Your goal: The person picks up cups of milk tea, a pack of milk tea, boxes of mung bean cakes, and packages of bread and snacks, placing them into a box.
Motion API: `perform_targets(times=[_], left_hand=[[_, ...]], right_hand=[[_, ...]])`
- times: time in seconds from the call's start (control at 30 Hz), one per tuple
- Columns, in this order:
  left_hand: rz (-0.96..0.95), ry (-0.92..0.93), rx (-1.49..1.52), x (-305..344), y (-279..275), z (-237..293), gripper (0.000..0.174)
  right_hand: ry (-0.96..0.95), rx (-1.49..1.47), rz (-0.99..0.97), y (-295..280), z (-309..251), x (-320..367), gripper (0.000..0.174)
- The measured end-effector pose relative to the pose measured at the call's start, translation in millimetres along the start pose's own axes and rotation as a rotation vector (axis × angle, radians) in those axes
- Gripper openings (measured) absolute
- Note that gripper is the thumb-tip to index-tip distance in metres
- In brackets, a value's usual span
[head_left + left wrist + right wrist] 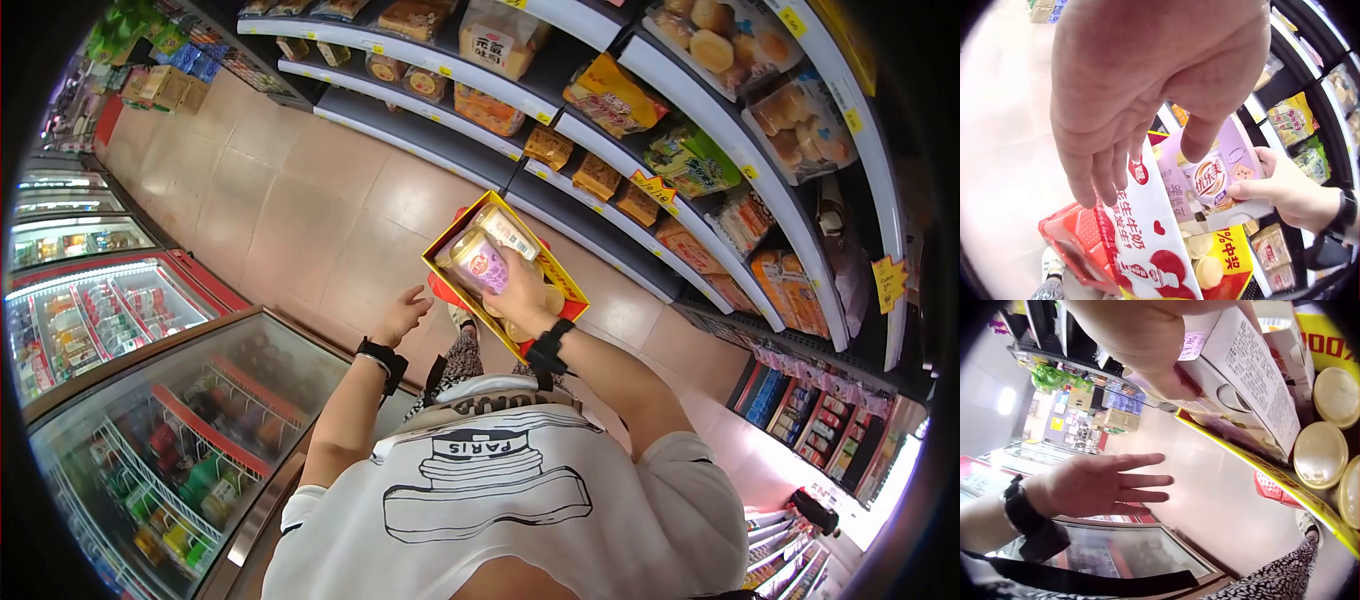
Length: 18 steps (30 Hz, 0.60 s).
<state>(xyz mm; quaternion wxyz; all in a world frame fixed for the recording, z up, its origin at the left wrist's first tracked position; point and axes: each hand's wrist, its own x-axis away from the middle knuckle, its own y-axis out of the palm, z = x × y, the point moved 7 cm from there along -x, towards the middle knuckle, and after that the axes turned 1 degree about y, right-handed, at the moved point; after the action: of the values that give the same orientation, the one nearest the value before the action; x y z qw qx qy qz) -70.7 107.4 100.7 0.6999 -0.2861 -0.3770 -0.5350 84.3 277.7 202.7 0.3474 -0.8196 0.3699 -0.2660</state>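
Note:
My right hand grips a purple-and-white milk tea carton at the open yellow display box. In the left wrist view, the thumb lies across the front of the carton and the fingers go behind it. Round cream lids show inside the box, alongside another white carton. My left hand hovers left of the box, fingers extended and holding nothing. Seen from the right wrist, that left hand has its fingers spread, apart from the box.
Beneath the box is a red perforated plastic stand on the tiled floor. Shelves of packaged bread run along the far and right sides. A glass-topped freezer stands close on the left.

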Motion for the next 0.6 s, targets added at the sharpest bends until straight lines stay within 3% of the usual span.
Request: perform_targets(times=[0.13,0.23,0.27,0.33,0.43,0.5,0.6], left_hand=[[0.043,-0.005,0.035,-0.9,11.0,23.7,0.075],[-0.041,0.164,0.013,16.7,30.9,65.4,0.071],[-0.154,0.215,0.099,24.0,43.6,78.9,0.067],[-0.358,0.326,0.329,26.2,63.0,95.1,0.051],[-0.472,0.489,0.487,53.4,86.0,138.8,0.047],[-0.42,0.582,0.504,62.0,93.6,157.1,0.05],[-0.48,0.677,0.52,80.2,119.3,192.0,0.057]], right_hand=[[-0.005,-0.244,0.06,-74.8,5.6,19.3,0.076],[-0.032,-0.55,0.054,-124.5,16.8,33.5,0.074],[-0.037,-0.546,0.077,-139.6,22.1,38.2,0.074],[-0.041,-0.878,-0.007,-159.7,28.1,47.2,0.073],[-0.054,-1.036,-0.028,-197.4,24.4,67.8,0.073],[-0.147,-0.965,0.032,-220.4,27.0,79.9,0.073],[-0.123,-0.929,0.022,-251.2,26.1,100.9,0.084]])
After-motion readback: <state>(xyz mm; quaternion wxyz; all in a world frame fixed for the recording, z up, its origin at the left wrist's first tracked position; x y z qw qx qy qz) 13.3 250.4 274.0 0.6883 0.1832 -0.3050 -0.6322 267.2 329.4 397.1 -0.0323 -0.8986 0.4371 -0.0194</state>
